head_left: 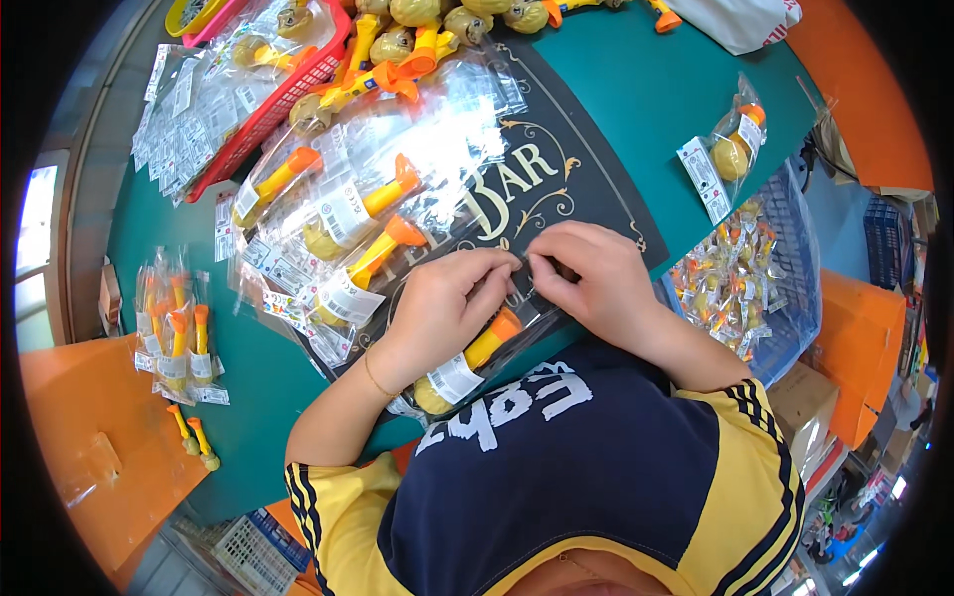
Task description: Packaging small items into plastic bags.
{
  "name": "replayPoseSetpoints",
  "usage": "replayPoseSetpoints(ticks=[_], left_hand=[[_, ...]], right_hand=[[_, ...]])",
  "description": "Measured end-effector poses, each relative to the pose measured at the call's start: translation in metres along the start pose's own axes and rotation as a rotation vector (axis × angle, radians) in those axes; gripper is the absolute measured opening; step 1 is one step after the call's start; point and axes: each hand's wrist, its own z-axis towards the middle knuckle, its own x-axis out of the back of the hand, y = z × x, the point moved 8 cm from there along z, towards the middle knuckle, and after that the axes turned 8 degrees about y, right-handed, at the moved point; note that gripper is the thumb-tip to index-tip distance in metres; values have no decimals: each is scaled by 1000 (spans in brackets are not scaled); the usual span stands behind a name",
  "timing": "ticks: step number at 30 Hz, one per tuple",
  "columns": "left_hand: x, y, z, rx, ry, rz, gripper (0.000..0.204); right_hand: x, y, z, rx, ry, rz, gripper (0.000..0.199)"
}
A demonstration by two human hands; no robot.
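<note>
**A:** Hands status?

**B:** Left hand point(452, 298) is curled, fingers nearly closed, pinching the top edge of a clear plastic bag point(477, 348). Right hand point(586, 278) is also curled tight, thumb and forefinger pinching the same edge just beside the left. Fingertips of both hands almost touch.

**A:** Bag contents, location?

**B:** Yellow and orange toy point(484, 348) with a white label point(454, 378) near its lower end. The bag lies on the near edge of the dark mat point(586, 189) on the green desk point(656, 89), partly under the left hand, close to the person's chest.

**A:** Other packages?

**B:** A heap of bagged toys point(348, 219) of the same kind sits left of the hands, white labels on each. A small stack of bagged toys point(179, 333) is at the far left of the desk. One single bagged toy point(730, 149) lies to the right, well apart. A red basket point(278, 99) holds more at upper left. A blue basket point(785, 268) off the desk's right edge is full of bagged toys.

**A:** Arm pose?

**B:** Both forearms come in from below, elbows out, wrists bent inward and meeting over the mat. A thin bracelet point(376, 377) is on the left wrist.
</note>
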Motion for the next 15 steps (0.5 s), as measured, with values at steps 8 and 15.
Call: replayPoseSetpoints(ticks=[8, 15], left_hand=[[2, -16, -8, 328, 67, -279, 17], [3, -14, 3, 334, 72, -391, 19]], right_hand=[[82, 54, -48, -314, -372, -36, 8], [71, 101, -125, -359, -1009, -592, 14]])
